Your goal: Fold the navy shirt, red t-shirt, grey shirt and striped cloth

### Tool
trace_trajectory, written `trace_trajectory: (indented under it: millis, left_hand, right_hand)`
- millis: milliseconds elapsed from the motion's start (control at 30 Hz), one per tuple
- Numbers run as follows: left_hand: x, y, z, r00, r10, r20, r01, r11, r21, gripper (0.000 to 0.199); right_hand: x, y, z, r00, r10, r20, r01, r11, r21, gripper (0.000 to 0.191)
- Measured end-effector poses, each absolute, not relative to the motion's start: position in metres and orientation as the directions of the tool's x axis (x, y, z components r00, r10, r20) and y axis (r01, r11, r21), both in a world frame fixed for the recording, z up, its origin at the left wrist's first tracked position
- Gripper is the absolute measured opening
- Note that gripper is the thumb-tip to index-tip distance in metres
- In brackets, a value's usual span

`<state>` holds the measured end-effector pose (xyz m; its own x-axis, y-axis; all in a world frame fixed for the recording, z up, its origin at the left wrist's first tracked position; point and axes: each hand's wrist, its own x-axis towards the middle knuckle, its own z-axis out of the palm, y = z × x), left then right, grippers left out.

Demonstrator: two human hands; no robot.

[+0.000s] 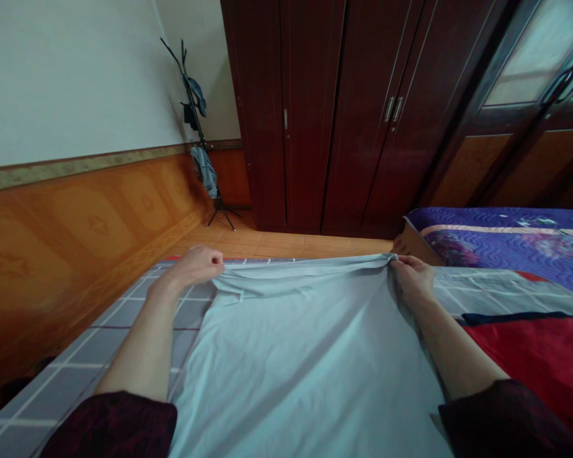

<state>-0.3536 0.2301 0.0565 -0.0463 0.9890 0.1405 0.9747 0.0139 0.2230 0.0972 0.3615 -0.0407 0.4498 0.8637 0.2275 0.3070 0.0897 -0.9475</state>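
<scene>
A pale blue-green cloth garment [305,356] stretches over the bed from the lower edge of the view to its far end. Its exact kind cannot be made out. My left hand [198,266] is closed on the garment's far left corner. At the far right corner my right hand [414,277] pinches the fabric between thumb and fingers. Between both hands the far edge is pulled taut, with a folded band along it. Loose creases run diagonally across the middle.
Grey checked bedding [81,375] lies beneath. At the right is a red cloth [539,362] with a dark edge. Beyond are a second bed with a purple cover [516,238], a dark red wardrobe [310,127] and a coat stand [198,121]. A tiled wall [100,222] borders the left.
</scene>
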Motion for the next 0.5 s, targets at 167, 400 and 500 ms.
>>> trace_trajectory:
  millis: [167,400,500]
  left_hand:
    - [-0.351,0.249,0.028,-0.051,0.931,0.36,0.995,0.017,0.096,0.01]
    - [-0.356,0.256,-0.021,-0.062,0.914,0.4,0.996,0.029,0.087,0.013]
    - [-0.36,0.257,-0.031,-0.14,0.909,0.393,0.987,0.097,0.127,0.015]
  right_hand:
    - [0.094,0.359,-0.037,0.465,0.86,0.211,0.298,0.073,-0.952,0.015]
    - [0.097,0.362,-0.041,0.445,0.864,0.237,0.371,0.063,-0.926,0.021]
    - [0.1,0.365,-0.045,0.417,0.87,0.262,0.421,0.071,-0.904,0.024]
